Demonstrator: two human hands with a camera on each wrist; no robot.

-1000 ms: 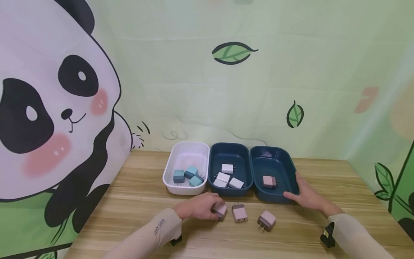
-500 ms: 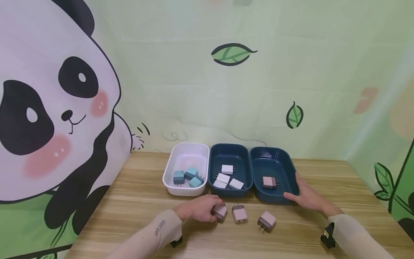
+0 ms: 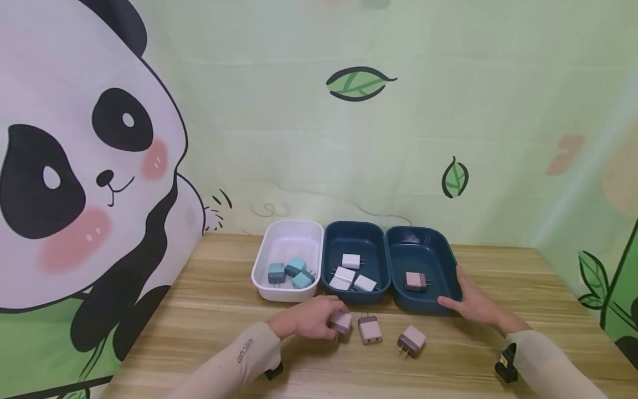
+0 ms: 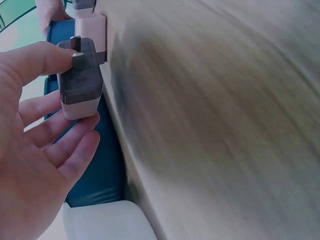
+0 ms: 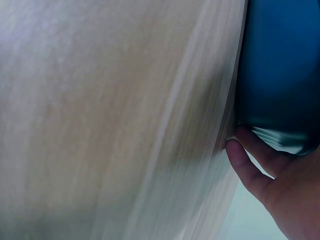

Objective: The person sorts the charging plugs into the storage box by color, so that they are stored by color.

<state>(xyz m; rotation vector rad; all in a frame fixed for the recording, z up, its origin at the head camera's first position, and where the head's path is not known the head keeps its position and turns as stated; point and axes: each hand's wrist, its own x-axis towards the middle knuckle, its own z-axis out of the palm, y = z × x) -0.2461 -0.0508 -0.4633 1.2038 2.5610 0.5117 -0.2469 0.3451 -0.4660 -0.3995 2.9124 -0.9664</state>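
Observation:
My left hand (image 3: 310,320) pinches a pink charger plug (image 3: 341,322) with a dark brown-grey prong end, low over the table. In the left wrist view the thumb lies by the prongs of this plug (image 4: 81,82), with fingertips against its other side. Two more pink charger plugs, one in the middle (image 3: 370,330) and one to the right (image 3: 411,340), lie on the table. My right hand (image 3: 476,302) rests with extended fingers against the right dark blue tray (image 3: 423,303), at its front right corner. One pink charger plug (image 3: 415,281) lies inside that tray.
The middle blue tray (image 3: 356,297) holds several white charger plugs (image 3: 365,283). A white tray (image 3: 286,294) at the left holds several teal charger plugs (image 3: 276,272). The trays stand side by side on the wooden table (image 3: 214,310), before a printed backdrop (image 3: 279,122).
Almost nothing moves. My left hand keeps hold of the pink charger plug in nearly the same place, and my right hand stays at the tray.

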